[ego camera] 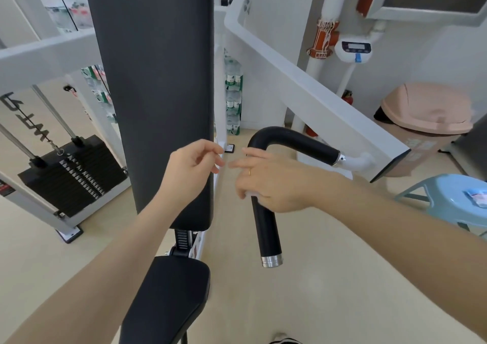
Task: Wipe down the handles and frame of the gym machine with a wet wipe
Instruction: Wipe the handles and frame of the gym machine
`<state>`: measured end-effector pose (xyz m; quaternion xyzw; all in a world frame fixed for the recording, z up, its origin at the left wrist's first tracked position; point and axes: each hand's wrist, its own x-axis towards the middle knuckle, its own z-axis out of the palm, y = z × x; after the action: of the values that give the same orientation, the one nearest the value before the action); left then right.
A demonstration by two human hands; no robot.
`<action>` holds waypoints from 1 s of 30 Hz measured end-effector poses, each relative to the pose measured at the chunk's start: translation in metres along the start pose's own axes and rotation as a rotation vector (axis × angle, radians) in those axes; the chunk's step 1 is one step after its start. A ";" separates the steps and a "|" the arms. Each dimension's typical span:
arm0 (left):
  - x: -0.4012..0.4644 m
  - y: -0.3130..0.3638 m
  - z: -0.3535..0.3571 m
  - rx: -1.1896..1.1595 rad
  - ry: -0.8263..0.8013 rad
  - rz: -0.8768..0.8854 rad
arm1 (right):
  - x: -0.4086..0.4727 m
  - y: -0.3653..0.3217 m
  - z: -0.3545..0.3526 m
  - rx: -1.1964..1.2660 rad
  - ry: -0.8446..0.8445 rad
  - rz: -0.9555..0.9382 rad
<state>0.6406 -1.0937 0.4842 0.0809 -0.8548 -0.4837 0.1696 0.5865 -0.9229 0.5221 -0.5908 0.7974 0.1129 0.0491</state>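
**Right hand on the black handle, wipe tucked beneath it**

The right hand [271, 182] lies over the downward leg of the black handle [266, 227], its fingers pointing left and fairly straight, a ring on one of them. A small patch of white, the wet wipe [253, 194], shows at the lower edge of the palm, pressed against the handle; most of it is hidden, so how the grip closes around it cannot be told beyond the fingers lying flat across the bar. The handle curves up and to the right from the hand, runs along a padded black sleeve and joins the white frame arm [303, 85], which slopes from the far centre down to the right. Its near end carries a silver cap.

The left hand [191, 167] hangs in the air just left of the right fingertips, apart from them, its fingers loosely curled and its grip holding nothing. It sits in front of the near right edge of the tall black back pad [155, 80]. Below that is the black seat pad [168, 296].

To the left stands a weight stack [71, 175] on steel guide rods. At the right are a blue plastic stool [448, 198] and, farther off, a pink-lidded bin [427, 111]. The floor is pale.
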 end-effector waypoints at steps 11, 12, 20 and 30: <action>-0.006 0.013 0.006 -0.087 -0.074 -0.068 | -0.003 -0.045 0.041 0.388 0.476 0.599; -0.009 0.014 0.009 -0.093 -0.116 -0.057 | -0.002 -0.053 0.043 0.416 0.529 0.717; -0.010 0.012 0.004 -0.065 -0.239 0.002 | -0.001 -0.086 0.041 0.498 0.470 0.983; -0.015 0.001 0.010 -0.061 -0.297 -0.082 | 0.005 -0.084 0.035 0.686 0.202 1.178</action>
<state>0.6506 -1.0806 0.4772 0.0384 -0.8513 -0.5227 0.0240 0.6628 -0.9426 0.4771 -0.0178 0.9768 -0.1937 0.0892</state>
